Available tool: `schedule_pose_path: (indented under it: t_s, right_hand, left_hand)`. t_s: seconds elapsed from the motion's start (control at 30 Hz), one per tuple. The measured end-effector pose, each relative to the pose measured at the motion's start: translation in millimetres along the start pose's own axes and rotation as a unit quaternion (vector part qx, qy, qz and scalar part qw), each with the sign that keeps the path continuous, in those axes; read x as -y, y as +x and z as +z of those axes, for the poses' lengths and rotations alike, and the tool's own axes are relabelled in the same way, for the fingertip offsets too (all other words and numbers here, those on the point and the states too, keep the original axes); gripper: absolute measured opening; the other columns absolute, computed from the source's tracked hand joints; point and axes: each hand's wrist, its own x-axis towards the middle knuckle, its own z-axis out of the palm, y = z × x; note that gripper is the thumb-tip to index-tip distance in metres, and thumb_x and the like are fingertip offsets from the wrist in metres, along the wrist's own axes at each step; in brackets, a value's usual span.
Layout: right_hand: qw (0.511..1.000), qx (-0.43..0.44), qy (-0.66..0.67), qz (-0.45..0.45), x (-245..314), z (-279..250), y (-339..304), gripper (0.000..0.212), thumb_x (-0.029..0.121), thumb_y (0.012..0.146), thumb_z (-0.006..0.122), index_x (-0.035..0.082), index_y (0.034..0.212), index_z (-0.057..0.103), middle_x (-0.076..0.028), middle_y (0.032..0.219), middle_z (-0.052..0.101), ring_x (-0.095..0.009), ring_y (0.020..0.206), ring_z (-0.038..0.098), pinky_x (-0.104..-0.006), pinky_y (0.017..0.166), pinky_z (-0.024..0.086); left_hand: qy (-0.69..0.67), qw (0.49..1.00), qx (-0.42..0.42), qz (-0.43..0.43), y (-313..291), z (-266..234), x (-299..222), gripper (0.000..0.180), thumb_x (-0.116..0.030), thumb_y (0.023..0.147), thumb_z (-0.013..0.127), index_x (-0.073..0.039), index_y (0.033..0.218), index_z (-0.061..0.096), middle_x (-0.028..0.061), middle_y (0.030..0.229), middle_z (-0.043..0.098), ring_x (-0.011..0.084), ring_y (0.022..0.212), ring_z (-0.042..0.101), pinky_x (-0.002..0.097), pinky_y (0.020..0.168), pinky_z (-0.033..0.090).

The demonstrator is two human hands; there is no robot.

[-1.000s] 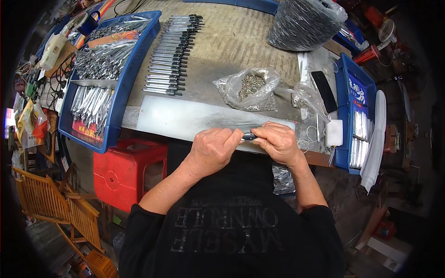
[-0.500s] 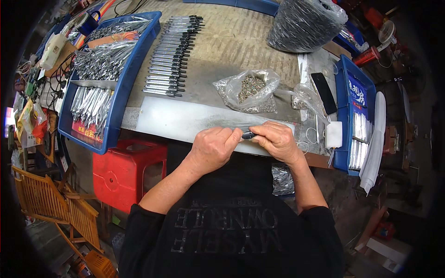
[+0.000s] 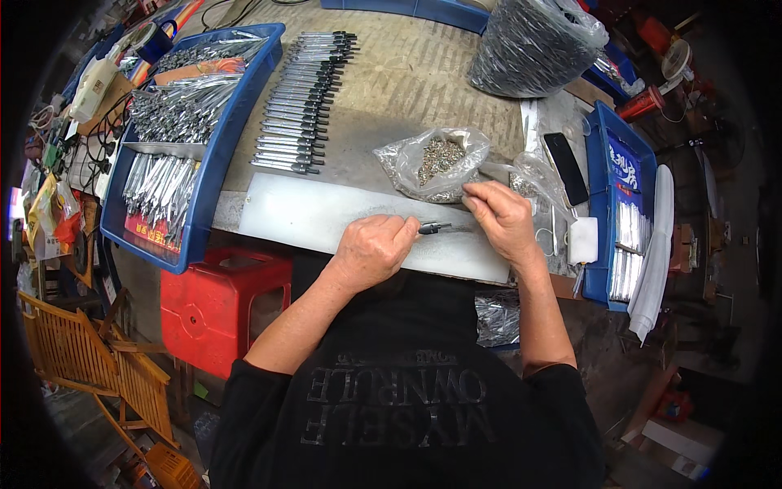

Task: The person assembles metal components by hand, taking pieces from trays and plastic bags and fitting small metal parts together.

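My left hand [image 3: 378, 248] is closed around a slim metal rod with a black end [image 3: 434, 228], which sticks out past the thumb toward the right, above a white board [image 3: 305, 212]. My right hand [image 3: 501, 218] has moved apart from the rod, its thumb and fingertips pinched together beside a clear plastic bag [image 3: 399, 175]. Whether anything lies in that pinch is too small to see. Small metal pieces [image 3: 440, 159] fill the bag. Farther left on the table, a row of similar metal rods with dark ends [image 3: 293, 118] lies side by side.
At the left stands a blue tray [image 3: 213, 183] of loose metal rods. A second blue tray [image 3: 599, 220] is at the right, near a black phone [image 3: 566, 169]. A large bag of dark parts [image 3: 533, 49] sits at the back. A red stool [image 3: 204, 314] stands below the table edge.
My right hand has let go of the rod's black end and moved right and up, toward the bag of small pieces. My left hand keeps the rod, nearly in place.
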Motion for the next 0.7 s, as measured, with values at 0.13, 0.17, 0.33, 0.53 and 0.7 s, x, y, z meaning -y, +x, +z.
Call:
schedule_pose_path:
  t_s: [0.13,0.17,0.33,0.53,0.7]
  right_hand:
    - [1.0,-0.018,-0.018,-0.002,-5,1,19,0.013,0.004,0.075,0.062,-0.002,0.088,0.062,-0.012,0.076,0.061,-0.025,0.067,0.06,-0.0317,0.06,0.047]
    - [1.0,-0.009,-0.024,-0.001,-5,2,24,0.013,0.004,0.075,0.062,-0.001,0.088,0.062,-0.013,0.077,0.061,-0.026,0.068,0.06,-0.0326,0.061,0.047]
    - [0.996,0.03,-0.079,-0.039,-16,13,44,0.013,0.005,0.076,0.059,0.0,0.087,0.062,-0.014,0.079,0.062,-0.029,0.072,0.06,-0.0367,0.065,0.048]
    - [0.971,0.133,-0.199,0.001,-28,27,48,0.01,0.009,0.074,0.058,0.0,0.074,0.062,-0.015,0.073,0.061,-0.032,0.072,0.06,-0.0404,0.065,0.048]
    - [0.959,0.155,-0.234,0.023,-32,33,50,0.011,0.007,0.071,0.054,-0.001,0.069,0.062,-0.019,0.071,0.061,-0.034,0.071,0.061,-0.0426,0.065,0.048]
  left_hand:
    - [0.021,1.0,0.017,-0.007,1,3,4,0.015,-0.013,0.073,0.062,-0.004,0.08,0.053,0.0046,0.057,0.046,0.0186,0.051,0.053,0.031,0.046,0.043]
    - [0.023,0.999,0.021,-0.011,1,4,4,0.014,-0.013,0.073,0.062,-0.004,0.079,0.053,0.0046,0.057,0.046,0.0186,0.051,0.053,0.0311,0.046,0.043]
    - [0.01,1.0,0.011,-0.024,0,5,5,0.016,-0.012,0.072,0.063,-0.004,0.08,0.053,0.0045,0.057,0.046,0.0191,0.05,0.052,0.0313,0.045,0.043]
    - [-0.002,0.999,0.014,-0.032,-1,6,6,0.017,-0.013,0.071,0.065,-0.004,0.08,0.053,0.0046,0.056,0.045,0.0197,0.049,0.052,0.0321,0.045,0.042]
    - [-0.003,0.999,0.019,-0.036,-2,7,6,0.016,-0.013,0.072,0.065,-0.005,0.079,0.053,0.0048,0.056,0.045,0.0201,0.049,0.052,0.0325,0.045,0.043]
